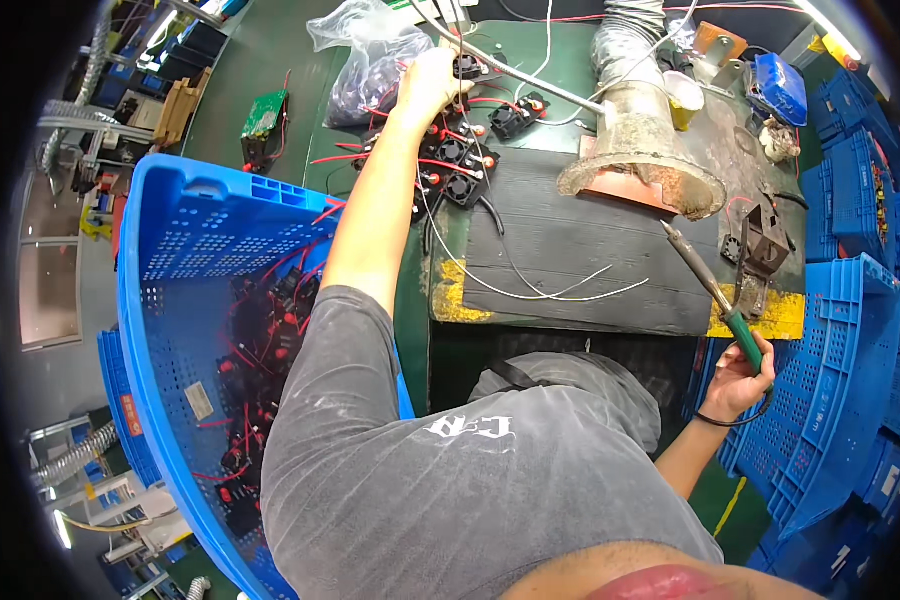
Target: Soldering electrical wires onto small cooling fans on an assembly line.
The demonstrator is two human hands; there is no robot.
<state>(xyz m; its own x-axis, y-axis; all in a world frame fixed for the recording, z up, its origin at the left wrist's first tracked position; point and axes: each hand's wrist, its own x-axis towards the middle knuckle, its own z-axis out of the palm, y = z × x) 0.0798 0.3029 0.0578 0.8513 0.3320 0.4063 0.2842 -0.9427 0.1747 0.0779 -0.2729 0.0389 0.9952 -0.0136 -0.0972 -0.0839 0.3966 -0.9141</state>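
The green table (575,55) is the work spot. A big blue basket (185,185) sits at its left, with lots of wires inside. The metal hood (640,150) has its rim near the iron's tip, which seems a good place to catch smoke. A clear bag (370,60) lies at the back left, so the reaching arm should not bump it. The soldering iron (715,285) may be hot: point the tip away from both arms. The right hand (738,378) has its fingers wrapped around the green handle, safely behind the metal. The left hand (430,90) is over the far end of the small black fans (458,187), which lie heaped on the table. Its fingers are bent, but I can't tell if they hold one. It's best to lift just one, gently, because the red wires (440,163) could snag and drag others along.
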